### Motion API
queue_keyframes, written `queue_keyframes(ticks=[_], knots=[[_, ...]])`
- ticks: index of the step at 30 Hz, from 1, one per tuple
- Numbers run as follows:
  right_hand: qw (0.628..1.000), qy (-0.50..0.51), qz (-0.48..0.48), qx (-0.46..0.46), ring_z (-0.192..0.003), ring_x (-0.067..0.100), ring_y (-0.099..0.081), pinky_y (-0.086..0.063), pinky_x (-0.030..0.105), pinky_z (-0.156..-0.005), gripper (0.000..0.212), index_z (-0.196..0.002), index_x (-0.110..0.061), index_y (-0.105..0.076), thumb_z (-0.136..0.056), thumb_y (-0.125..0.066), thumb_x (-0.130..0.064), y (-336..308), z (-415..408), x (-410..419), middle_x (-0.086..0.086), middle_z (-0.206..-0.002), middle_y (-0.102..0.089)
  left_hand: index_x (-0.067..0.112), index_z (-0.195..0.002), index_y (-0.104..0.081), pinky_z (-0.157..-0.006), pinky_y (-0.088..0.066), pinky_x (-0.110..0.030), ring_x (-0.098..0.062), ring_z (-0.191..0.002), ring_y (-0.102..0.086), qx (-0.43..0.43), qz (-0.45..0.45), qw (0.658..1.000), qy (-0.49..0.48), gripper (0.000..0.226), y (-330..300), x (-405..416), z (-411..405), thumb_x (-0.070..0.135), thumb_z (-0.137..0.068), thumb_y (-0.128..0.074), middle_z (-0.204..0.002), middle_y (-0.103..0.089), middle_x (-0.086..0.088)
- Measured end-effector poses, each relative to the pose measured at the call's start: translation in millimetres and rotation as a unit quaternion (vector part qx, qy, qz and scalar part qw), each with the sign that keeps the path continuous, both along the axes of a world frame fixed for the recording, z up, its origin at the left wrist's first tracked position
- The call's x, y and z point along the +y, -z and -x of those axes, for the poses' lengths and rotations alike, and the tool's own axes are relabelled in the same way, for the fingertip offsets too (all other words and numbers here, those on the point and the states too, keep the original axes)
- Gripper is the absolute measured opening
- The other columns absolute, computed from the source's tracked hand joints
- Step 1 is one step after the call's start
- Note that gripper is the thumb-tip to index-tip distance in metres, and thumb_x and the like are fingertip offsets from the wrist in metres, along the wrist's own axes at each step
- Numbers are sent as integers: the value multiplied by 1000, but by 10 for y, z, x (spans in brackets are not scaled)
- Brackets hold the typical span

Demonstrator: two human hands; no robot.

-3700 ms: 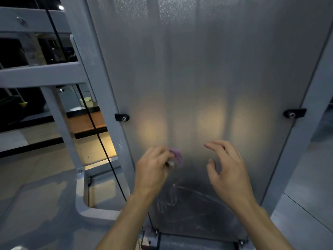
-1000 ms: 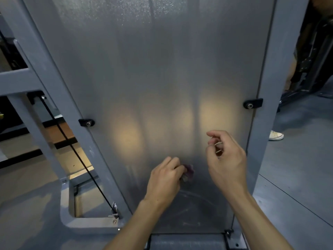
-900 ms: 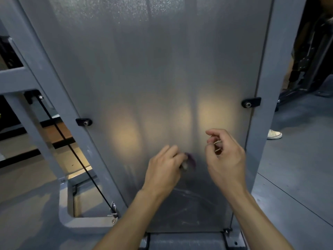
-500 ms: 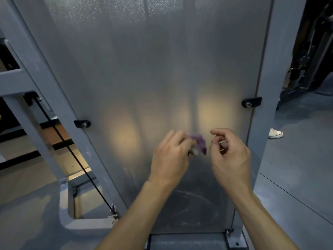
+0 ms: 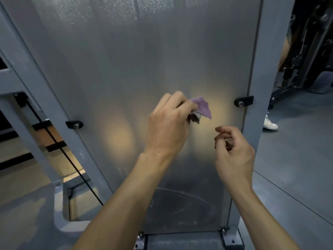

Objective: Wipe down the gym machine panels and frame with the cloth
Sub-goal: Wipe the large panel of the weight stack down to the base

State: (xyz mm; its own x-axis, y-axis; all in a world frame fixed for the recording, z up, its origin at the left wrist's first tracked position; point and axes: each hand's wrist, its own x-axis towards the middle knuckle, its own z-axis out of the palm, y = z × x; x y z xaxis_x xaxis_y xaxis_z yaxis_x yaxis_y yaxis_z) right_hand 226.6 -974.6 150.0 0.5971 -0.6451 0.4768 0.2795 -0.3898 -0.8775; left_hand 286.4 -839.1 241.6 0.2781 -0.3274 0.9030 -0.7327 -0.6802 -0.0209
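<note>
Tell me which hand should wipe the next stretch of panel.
Left. The left hand already grips the purple cloth up against the frosted panel; the right hand hangs beside it, fingers curled, without the cloth.
</note>
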Motion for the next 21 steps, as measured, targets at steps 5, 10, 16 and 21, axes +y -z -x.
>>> queue_keyframes(ticks=[5,10,16,21], knots=[[1000,13,-20,4,-79,16,-67,-56,41,-74,22,-102,-26,-70,-95,-57,-9,8,21,-67,-8,-86,-69,22,-84,-73,-53,-45,-39,-23,-76,-50,68,-87,993,33,14,873,66,47,17,-81,-60,-81,-57,1],[1000,8,-14,12,-81,15,-68,-57,41,-74,21,-103,-27,-69,-96,-57,-11,6,74,-92,-9,-86,-69,26,-83,-72,-47,-43,-32,-17,-78,-47,140,-170,975,6,19,1519,86,79,20,-71,-85,-84,-52,8],[999,18,-26,18,-81,17,-69,-57,44,-76,21,-102,-28,-69,-95,-56,-12,13,55,-129,-9,-86,-69,20,-84,-73,-47,-44,-36,-25,-74,-49,43,-64,997,29,14,543,-128,86,16,-84,-60,-81,-57,0],[999,13,-27,25,-80,19,-68,-57,44,-77,22,-102,-28,-69,-96,-55,-12,10,57,-147,-9,-87,-70,18,-83,-74,-48,-42,-36,-24,-73,-51,15,-12,1000,6,10,150,-282,58,9,-83,-71,-83,-61,0]])
